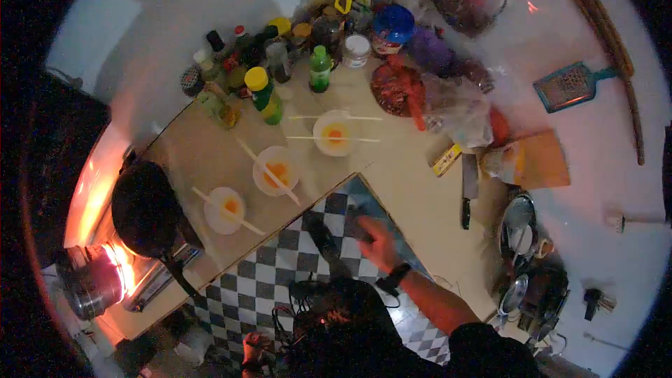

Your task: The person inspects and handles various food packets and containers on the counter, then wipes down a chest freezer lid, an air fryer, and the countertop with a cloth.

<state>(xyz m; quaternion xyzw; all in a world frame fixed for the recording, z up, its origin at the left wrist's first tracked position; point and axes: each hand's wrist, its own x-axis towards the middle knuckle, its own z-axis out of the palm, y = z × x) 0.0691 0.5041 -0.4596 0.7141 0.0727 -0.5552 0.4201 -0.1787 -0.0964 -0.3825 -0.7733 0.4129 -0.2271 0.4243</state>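
My right hand (379, 243) reaches out over the checkered floor near the counter's inner corner. Its fingers are stretched forward, a little blurred, and I see nothing held in them. Low in the view, my left hand (256, 345) is beside my body with fingers curled; whether something is inside is hidden. On the counter ahead are three white bowls with cracked egg: the left bowl (218, 220), the middle bowl (259, 169) and the far bowl (343, 121). Pale chopsticks (280, 183) lie across the bowls. Both hands are apart from them.
A black frying pan (145, 203) sits on the stove at left, near a bright flame (122, 269). Bottles and jars, including a green bottle (320, 73), line the wall. A knife (469, 182), a cutting board (542, 159) and a hanging grater (568, 87) are at right.
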